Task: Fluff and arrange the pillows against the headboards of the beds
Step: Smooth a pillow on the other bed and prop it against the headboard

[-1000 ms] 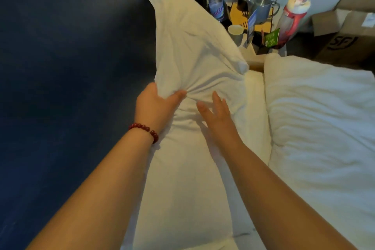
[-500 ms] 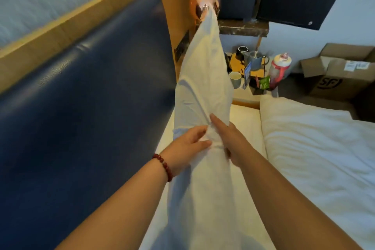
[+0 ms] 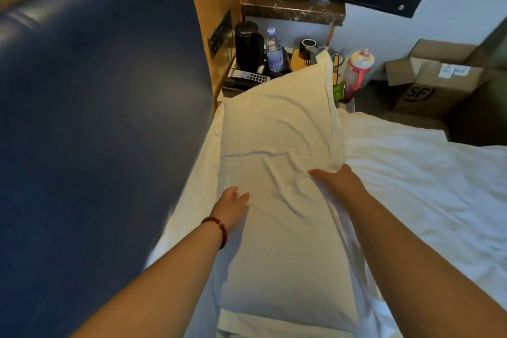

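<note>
Navy headboard fills my left. The white pillow lies flat along the mattress edge beside it, long axis pointing away from me. My left hand, nearer the headboard, rests open on it. My right hand is at its right edge; I cannot tell if it grips.

Pillow: flat on the bed, headboard at your left, duvet at your right. Behind it: kettle, bottle, possibly a telephone. Box: far right.

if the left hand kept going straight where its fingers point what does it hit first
The pillow. The left hand lies at its left edge, fingers aimed forward and right, so it would likely slide across the pillow's top. Depth is unclear, but nothing else shows in between.
</note>
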{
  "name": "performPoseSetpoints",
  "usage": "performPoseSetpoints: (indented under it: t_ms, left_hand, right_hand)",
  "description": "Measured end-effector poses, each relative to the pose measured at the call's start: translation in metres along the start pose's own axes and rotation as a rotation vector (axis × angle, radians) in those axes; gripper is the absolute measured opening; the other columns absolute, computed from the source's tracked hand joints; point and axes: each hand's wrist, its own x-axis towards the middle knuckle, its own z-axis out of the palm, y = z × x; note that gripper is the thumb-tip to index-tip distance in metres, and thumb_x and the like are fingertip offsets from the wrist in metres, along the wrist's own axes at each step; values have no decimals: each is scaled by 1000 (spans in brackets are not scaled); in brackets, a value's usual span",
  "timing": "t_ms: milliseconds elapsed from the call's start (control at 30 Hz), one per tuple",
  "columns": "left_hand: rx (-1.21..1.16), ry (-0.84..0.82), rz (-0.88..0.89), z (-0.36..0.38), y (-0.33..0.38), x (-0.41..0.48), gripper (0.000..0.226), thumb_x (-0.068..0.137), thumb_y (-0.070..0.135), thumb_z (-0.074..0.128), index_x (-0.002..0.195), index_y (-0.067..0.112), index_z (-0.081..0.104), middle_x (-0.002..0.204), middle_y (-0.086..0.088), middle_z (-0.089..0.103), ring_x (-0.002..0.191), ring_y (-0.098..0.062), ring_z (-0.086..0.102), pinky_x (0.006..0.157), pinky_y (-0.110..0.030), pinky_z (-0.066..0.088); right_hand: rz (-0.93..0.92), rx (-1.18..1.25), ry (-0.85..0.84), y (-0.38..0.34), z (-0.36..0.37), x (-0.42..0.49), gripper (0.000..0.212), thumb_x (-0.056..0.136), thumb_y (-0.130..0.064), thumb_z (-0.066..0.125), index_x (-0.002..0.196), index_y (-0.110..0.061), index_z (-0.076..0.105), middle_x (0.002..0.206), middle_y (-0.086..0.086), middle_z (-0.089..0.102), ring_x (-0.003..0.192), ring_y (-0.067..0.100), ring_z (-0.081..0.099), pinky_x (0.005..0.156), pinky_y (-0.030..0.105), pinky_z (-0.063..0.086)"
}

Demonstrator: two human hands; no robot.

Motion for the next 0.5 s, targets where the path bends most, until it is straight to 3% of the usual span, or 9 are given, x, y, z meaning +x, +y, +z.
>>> performPoseSetpoints:
  t_ms: [67,133,233,300,433,500]
  left_hand:
    - [35,13,-20,-3,-9,18,66,96,46,53,151,19,28,156,-2,33,139,-25,36,103,-34,34]
    - [88,27,-45,-6,-17,36,74,93,52,54,152,18,26,158,-2,28,142,-26,31,109,-39,31]
    - [77,69,-100,-7,-23,62,80,88,54,59,151,17,28,156,-3,31,137,-28,38,102,-38,36]
    - [57,104,-112,-7,-25,75,76,85,54,62,146,18,36,146,-7,44,122,-29,49,93,-35,40]
    - [-13,114,-75,-1,-27,104,92,67,66,72,140,18,43,124,-3,59,111,-28,55,99,-43,43]
    - [21,126,-75,-1,-22,117,102,62,74,71,141,19,41,126,-5,60,110,-29,55,98,-43,43]
  right_hand:
    - [12,-112,62,8,6,3,124,46,-81,70,145,-15,37,140,9,53,123,33,54,97,45,49]
    - [54,-219,99,18,10,11,132,44,-89,64,146,-13,30,141,13,49,124,36,52,95,47,48]
    - [95,-255,126,43,16,30,125,52,-85,66,145,-11,28,139,16,49,123,39,52,94,50,48]
    - [116,-191,121,64,19,41,117,59,-79,69,144,-10,31,138,17,50,122,38,52,94,49,48]
    - [198,21,91,117,29,63,110,62,-73,74,144,-13,33,139,14,52,122,37,53,97,50,47]
    - [218,67,114,137,38,73,111,58,-76,73,144,-16,33,137,12,52,121,36,54,96,47,47]
